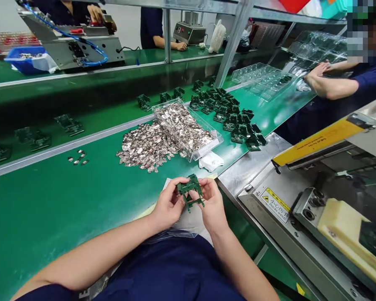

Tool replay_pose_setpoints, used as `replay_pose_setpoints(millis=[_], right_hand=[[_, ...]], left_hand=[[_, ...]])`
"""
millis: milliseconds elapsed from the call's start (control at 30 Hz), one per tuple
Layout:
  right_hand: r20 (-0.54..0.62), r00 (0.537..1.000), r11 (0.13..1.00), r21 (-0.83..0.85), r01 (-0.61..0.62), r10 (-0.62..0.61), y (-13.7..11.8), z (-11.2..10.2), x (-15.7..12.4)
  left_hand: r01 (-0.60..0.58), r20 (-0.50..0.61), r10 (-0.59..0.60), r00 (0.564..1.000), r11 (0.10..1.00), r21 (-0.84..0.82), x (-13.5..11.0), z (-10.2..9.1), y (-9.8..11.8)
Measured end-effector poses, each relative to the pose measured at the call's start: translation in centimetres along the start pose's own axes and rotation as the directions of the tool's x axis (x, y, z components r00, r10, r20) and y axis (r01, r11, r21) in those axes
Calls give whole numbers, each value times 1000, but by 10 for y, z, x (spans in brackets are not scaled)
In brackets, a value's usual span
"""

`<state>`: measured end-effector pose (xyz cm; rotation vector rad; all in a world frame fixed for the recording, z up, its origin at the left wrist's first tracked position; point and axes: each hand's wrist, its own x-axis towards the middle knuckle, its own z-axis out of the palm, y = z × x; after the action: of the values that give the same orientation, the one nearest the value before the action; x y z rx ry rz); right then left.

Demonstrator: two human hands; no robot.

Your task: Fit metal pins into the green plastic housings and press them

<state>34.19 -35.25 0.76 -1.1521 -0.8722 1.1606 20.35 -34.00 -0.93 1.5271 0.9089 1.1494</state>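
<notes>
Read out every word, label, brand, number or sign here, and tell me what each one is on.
"INJURE HAND": on the warning label of the machine at right.
"小心伤手", as best it reads: same label, above the English.
Yellow strip on that machine: upside-down print, too blurred to read surely.
Label's yellow header: too small to read.
</notes>
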Motion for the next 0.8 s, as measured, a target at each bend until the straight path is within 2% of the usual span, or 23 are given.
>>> replay_pose_setpoints(millis=[100,267,433,500,567,600,667,700,767,800], right_hand=[[48,999,999,38,-26,24,-10,-20,0],[-50,999,993,121,-2,9,-11,-44,-7],[-121,992,994,95,49,-38,-8,-60,-14],[-125,989,996,7,85,-83,-13,-75,-20],[-108,977,966,-205,157,-182,-25,-96,-32],[-80,967,919,-340,201,-241,-33,-108,-40],[13,934,770,-561,303,-358,-51,-134,-61],[60,912,702,-618,353,-405,-61,-148,-74],[107,873,627,-655,422,-476,-80,-174,-102],[77,854,614,-661,430,-515,-88,-188,-116]], left_hand=[[42,82,-38,996,998,-41,4,13,6],[75,152,-59,987,992,-97,8,40,12],[120,249,-95,964,989,-88,13,60,15],[100,303,-77,950,993,-61,17,67,17],[66,369,-55,928,998,-16,23,77,22],[43,412,-44,910,999,13,27,82,26],[-25,534,-11,845,998,59,34,96,39],[-63,615,14,789,996,58,38,105,48],[-114,784,73,616,994,-3,48,124,69],[-124,846,99,524,991,-39,53,137,81]])
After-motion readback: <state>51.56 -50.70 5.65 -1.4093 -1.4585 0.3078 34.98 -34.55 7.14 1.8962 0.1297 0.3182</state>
